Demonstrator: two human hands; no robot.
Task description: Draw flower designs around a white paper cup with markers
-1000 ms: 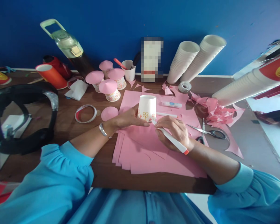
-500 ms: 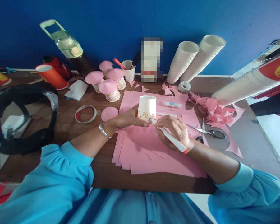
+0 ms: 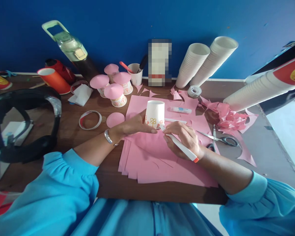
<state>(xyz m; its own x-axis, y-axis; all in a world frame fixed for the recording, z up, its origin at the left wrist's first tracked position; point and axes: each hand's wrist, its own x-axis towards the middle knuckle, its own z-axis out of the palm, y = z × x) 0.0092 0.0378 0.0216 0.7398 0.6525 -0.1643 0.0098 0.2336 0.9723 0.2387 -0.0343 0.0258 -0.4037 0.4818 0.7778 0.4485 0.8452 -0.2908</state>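
Note:
My left hand (image 3: 138,126) holds an upside-down white paper cup (image 3: 155,109) from its left side, thumb along the lower front. Orange and red flowers are drawn near the cup's lower edge. In my right hand (image 3: 183,137) is a white marker with an orange end (image 3: 184,148), its tip at the cup's lower right. Under both hands lie stacked sheets of pink paper (image 3: 147,167). A second white marker (image 3: 176,121) and a glue stick (image 3: 181,110) rest on the paper behind my right hand. A pink paper disc (image 3: 115,120) lies left of the cup.
Several decorated cups with pink cone tops (image 3: 113,91) stand at the back left, near a bottle (image 3: 73,46). Tall stacks of cups (image 3: 193,65) stand by the wall. Scissors (image 3: 226,140) and pink scraps (image 3: 226,114) lie right. A tape roll (image 3: 90,120) and black headband-like object (image 3: 27,93) are left.
The marker tip has shifted slightly at the cup's lower edge, and a small red outline now shows at the right of the drawn flowers. The cup stays in place.

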